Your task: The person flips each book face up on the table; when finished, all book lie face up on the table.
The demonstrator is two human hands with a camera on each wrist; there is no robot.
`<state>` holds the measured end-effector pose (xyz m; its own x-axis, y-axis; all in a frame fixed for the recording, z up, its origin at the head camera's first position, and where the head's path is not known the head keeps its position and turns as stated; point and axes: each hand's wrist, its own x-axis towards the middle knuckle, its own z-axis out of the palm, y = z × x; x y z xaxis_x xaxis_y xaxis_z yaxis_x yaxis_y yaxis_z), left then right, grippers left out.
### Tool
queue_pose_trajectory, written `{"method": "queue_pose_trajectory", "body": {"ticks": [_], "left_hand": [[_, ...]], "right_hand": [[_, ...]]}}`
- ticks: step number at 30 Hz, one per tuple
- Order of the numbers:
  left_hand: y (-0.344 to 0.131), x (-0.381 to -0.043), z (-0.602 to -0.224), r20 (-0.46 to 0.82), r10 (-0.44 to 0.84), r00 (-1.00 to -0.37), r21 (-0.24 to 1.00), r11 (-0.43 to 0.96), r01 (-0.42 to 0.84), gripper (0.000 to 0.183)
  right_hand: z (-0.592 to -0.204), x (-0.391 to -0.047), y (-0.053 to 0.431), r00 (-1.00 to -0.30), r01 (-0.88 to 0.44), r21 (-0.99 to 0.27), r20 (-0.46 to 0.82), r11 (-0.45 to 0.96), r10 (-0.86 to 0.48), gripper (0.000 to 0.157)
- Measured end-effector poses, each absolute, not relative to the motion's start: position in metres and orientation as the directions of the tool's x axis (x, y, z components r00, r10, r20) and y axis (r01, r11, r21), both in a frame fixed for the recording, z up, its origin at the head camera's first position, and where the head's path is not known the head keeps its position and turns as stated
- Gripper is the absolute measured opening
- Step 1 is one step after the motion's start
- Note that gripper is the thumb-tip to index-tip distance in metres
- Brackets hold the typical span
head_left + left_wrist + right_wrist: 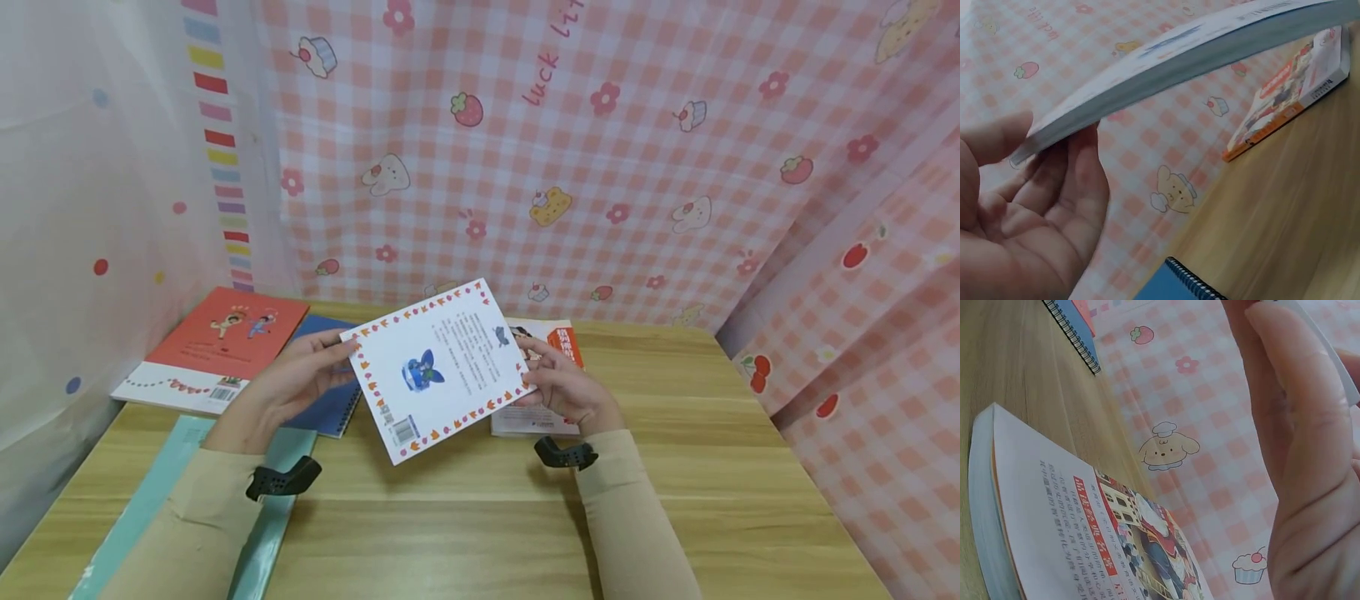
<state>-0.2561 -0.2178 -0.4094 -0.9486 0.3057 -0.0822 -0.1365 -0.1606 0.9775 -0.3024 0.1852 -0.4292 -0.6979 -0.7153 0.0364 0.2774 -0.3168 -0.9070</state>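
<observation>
White book [457, 375] aslant above table [450, 542], between left hand [292, 383], pinching its left edge, and right hand [573, 387], gripping its right.

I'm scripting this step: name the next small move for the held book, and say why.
Probably lower the white book onto the near middle of the wooden table: the left hand and right hand grip opposite edges, holding it above the surface, and plain wood shows there.
</observation>
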Motion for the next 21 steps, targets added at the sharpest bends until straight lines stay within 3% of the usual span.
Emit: {"method": "queue_pose_trajectory", "body": {"ticks": [5,14,21], "left_hand": [[-0.2171,-0.2568,-0.4143,-0.069,0.352,-0.933,0.962,-0.225,-0.156,0.041],[-0.2166,-0.2563,-0.4189,0.065,0.569,-0.82,0.938,-0.315,-0.144,0.063],[-0.2138,-0.253,-0.4192,0.124,0.563,-0.817,0.935,-0.342,-0.093,0.07]], "right_hand": [[-0.4287,-0.3017,0.1858,-0.704,0.288,-0.891,0.053,-0.352,-0.708,0.054],[-0.4312,-0.3036,0.186,-0.721,0.268,-0.872,0.1,-0.409,-0.686,0.056],[-0.4307,-0.3014,0.1853,-0.729,0.271,-0.873,0.089,-0.405,-0.679,0.055]]}}
